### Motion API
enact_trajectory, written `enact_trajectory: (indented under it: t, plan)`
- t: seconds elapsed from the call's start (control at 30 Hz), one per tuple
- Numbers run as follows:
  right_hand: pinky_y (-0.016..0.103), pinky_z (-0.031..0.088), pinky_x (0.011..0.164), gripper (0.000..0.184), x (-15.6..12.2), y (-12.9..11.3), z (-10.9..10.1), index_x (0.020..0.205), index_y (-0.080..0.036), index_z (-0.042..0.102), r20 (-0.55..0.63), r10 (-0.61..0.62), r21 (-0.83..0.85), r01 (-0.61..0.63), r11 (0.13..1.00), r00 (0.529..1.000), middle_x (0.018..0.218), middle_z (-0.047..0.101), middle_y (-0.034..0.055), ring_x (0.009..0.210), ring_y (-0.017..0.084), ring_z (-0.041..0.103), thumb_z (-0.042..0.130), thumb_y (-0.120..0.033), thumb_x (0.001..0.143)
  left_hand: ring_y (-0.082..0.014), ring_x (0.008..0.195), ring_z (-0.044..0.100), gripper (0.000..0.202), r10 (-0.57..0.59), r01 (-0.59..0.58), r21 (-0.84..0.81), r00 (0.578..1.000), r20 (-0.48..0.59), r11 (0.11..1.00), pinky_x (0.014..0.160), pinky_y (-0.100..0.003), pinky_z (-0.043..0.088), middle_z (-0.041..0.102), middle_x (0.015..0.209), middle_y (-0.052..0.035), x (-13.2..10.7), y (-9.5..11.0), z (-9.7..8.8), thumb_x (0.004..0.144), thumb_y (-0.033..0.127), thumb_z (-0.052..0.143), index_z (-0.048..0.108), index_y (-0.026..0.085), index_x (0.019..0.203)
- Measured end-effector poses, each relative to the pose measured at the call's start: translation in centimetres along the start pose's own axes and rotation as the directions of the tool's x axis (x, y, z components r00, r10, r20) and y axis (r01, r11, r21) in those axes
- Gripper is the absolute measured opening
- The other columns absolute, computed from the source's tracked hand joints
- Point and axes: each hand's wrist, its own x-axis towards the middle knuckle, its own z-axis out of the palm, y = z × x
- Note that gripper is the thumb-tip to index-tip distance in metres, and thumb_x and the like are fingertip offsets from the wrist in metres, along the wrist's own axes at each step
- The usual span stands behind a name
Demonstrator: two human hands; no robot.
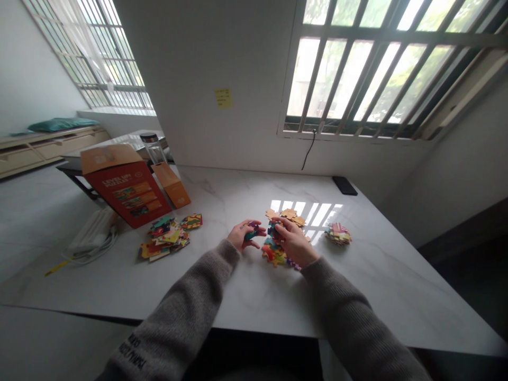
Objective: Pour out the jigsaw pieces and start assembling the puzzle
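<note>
My left hand [243,234] holds one or more dark purple and teal puzzle pieces [253,229] in its curved fingers. Just to its right, my right hand [292,239] pinches a dark blue-teal puzzle piece [272,228]. The two hands are a small gap apart above the table. Under and around my right hand spreads a pile of puzzle pieces [274,255], with red, yellow and teal ones in front and plain tan backs [291,214] behind. Part of this pile is hidden by my right hand.
On the marble-patterned table [246,296], another puzzle heap [166,238] lies left and a small stack [338,233] right. A red puzzle box [127,185], an orange carton [172,185], a glass bottle [154,148] and a white power strip with cable [93,233] stand left. A phone [344,186] lies back right.
</note>
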Motion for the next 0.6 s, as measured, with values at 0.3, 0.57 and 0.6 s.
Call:
enact_trajectory:
  t: [0.3, 0.57, 0.6]
  plan:
    - [0.032, 0.054, 0.071, 0.048, -0.41, -0.08, 0.79, 0.114, -0.022, 0.067, 0.127, 0.021, -0.038, -0.016, 0.999, 0.992, 0.096, 0.07, 0.0057, 0.074, 0.016, 0.065, 0.078, -0.037, 0.071, -0.017, 0.058, 0.064, 0.043, 0.004, -0.007, 0.156, 1.0, 0.018, 0.988, 0.038, -0.022, 0.049, 0.061, 0.069, -0.0017, 0.12, -0.99, 0.27, 0.066, 0.046, 0.079, 0.054, 0.016, 0.085]
    - [0.027, 0.052, 0.063, 0.038, 0.04, 0.28, 0.57, 0.106, -0.019, 0.068, 0.062, -0.121, -0.317, 0.134, 0.939, 0.991, 0.085, 0.07, 0.0033, 0.069, 0.014, 0.063, 0.072, -0.041, 0.075, -0.0169, 0.053, 0.064, 0.046, 0.086, -0.07, 0.166, 0.992, -0.096, 0.984, 0.038, -0.024, 0.05, 0.062, 0.065, -0.002, 0.01, -0.32, 0.45, 0.063, 0.048, 0.081, 0.054, 0.016, 0.079]
    - [0.026, 0.051, 0.061, 0.038, 0.05, 0.26, 0.54, 0.107, -0.019, 0.067, 0.053, -0.135, -0.332, 0.145, 0.932, 0.989, 0.084, 0.069, 0.0032, 0.067, 0.014, 0.062, 0.072, -0.041, 0.076, -0.0171, 0.052, 0.065, 0.045, 0.098, -0.078, 0.172, 0.989, -0.115, 0.982, 0.038, -0.024, 0.05, 0.063, 0.065, -0.0021, 0.02, -0.3, 0.44, 0.063, 0.048, 0.081, 0.054, 0.016, 0.079]
